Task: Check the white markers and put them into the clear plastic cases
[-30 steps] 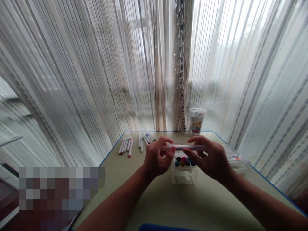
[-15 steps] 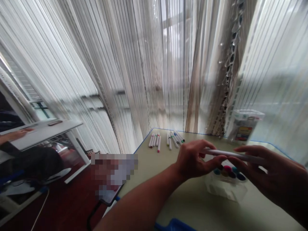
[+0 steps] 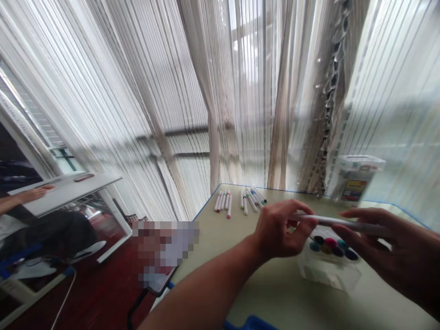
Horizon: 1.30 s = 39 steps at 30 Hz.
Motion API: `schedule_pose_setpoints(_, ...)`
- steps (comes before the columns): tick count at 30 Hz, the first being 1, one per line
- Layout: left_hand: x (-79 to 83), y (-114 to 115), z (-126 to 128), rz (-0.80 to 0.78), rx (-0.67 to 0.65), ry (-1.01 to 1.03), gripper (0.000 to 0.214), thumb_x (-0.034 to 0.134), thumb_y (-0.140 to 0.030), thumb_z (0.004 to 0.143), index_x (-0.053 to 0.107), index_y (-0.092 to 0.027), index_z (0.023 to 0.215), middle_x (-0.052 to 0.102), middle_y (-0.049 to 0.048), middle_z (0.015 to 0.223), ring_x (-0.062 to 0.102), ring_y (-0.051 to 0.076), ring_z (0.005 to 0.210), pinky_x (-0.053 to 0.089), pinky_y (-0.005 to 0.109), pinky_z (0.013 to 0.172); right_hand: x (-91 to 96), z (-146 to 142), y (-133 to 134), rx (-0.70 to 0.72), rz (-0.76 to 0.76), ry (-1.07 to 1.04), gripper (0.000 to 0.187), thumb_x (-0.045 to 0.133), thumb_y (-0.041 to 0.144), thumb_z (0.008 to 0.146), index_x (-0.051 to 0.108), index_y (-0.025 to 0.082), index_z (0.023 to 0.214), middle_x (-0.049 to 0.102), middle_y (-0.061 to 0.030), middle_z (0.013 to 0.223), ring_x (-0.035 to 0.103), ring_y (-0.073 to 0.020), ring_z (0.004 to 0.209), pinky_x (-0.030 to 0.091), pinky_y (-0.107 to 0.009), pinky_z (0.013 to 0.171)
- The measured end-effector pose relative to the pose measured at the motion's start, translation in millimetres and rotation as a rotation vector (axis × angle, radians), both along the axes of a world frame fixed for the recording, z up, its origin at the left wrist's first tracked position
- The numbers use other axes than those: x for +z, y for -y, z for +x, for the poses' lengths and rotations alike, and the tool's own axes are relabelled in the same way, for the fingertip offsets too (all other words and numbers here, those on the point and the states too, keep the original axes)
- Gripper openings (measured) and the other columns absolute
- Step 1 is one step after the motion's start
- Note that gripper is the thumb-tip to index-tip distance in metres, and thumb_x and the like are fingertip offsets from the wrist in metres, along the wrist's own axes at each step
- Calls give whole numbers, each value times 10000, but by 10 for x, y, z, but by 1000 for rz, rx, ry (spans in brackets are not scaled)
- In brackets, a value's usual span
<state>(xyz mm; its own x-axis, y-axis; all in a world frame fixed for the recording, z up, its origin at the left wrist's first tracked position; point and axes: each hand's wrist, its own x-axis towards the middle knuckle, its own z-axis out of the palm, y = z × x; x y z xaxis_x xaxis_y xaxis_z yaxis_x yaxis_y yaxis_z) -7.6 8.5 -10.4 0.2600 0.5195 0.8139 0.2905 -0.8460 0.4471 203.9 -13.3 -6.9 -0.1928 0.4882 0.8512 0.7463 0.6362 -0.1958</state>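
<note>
A white marker (image 3: 326, 220) lies nearly level between my two hands, above the table. My left hand (image 3: 283, 227) pinches its left end between thumb and fingers. At the other end, my right hand (image 3: 381, 233) grips the barrel, thumb below and fingers above. Just under the marker stands a clear plastic box (image 3: 326, 275) with several capped markers (image 3: 330, 245) upright in it, their dark, pink and teal ends showing. My right hand partly covers that box.
On the table (image 3: 199, 261), two groups of white markers lie farther back, a left group (image 3: 224, 201) and a right group (image 3: 252, 199). A clear labelled container (image 3: 357, 178) stands at the back right. A blue object (image 3: 252, 323) is at the near edge. Another person's hand (image 3: 37, 192) rests on a white desk at left.
My left thumb and fingers have drawn slightly left along the marker, while my right hand keeps its grip. The whole view has shifted a little.
</note>
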Motion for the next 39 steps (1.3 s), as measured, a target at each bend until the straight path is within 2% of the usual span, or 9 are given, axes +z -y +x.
schedule_pose_setpoints(7, 6, 12, -23, -14, 14, 6, 275, 503, -366, 935, 675, -152, 922, 654, 37, 686, 581, 133, 585, 491, 248, 587, -47, 73, -3, 57, -66, -32, 170, 683, 379, 857, 681, 246, 963, 758, 3, 730, 735, -174, 567, 523, -211, 469)
schedule_pose_setpoints(14, 5, 16, -16, -34, -13, 38, 270, 493, -357, 936, 672, -154, 931, 646, 27, 690, 591, 127, 591, 487, 237, 591, -60, 4, 49, 7, -151, -122, 188, 617, 406, 879, 662, 250, 975, 724, -4, 715, 659, -149, 498, 480, -246, 498)
schedule_pose_setpoints(22, 12, 21, -14, -42, -12, 36, 280, 486, -379, 942, 663, -163, 932, 624, 17, 664, 562, 123, 558, 473, 238, 563, -56, 60, 31, 36, -109, -93, 168, 630, 380, 857, 687, 260, 960, 760, -7, 740, 706, -188, 551, 480, -252, 465)
schedule_pose_setpoints(26, 10, 14, -18, -22, -18, 39, 284, 482, -377, 945, 661, -157, 925, 613, 14, 654, 528, 115, 529, 450, 241, 543, -66, 72, 32, 37, -171, -148, 190, 594, 372, 891, 691, 240, 986, 754, -32, 790, 723, -201, 633, 488, -253, 500)
schedule_pose_setpoints(31, 12, 13, -21, -26, -21, 45, 279, 488, -371, 943, 663, -154, 929, 605, 11, 644, 533, 118, 536, 451, 242, 547, -65, 122, -11, 101, -160, -98, 184, 615, 367, 887, 699, 239, 990, 754, -16, 780, 719, -191, 602, 517, -240, 502)
schedule_pose_setpoints(39, 11, 13, -12, -16, -11, 40, 268, 492, -363, 942, 660, -154, 925, 609, 9, 641, 516, 111, 520, 440, 240, 537, -65, -1, 58, 31, -194, -191, 204, 608, 407, 888, 680, 236, 974, 740, -19, 760, 701, -181, 590, 498, -251, 503)
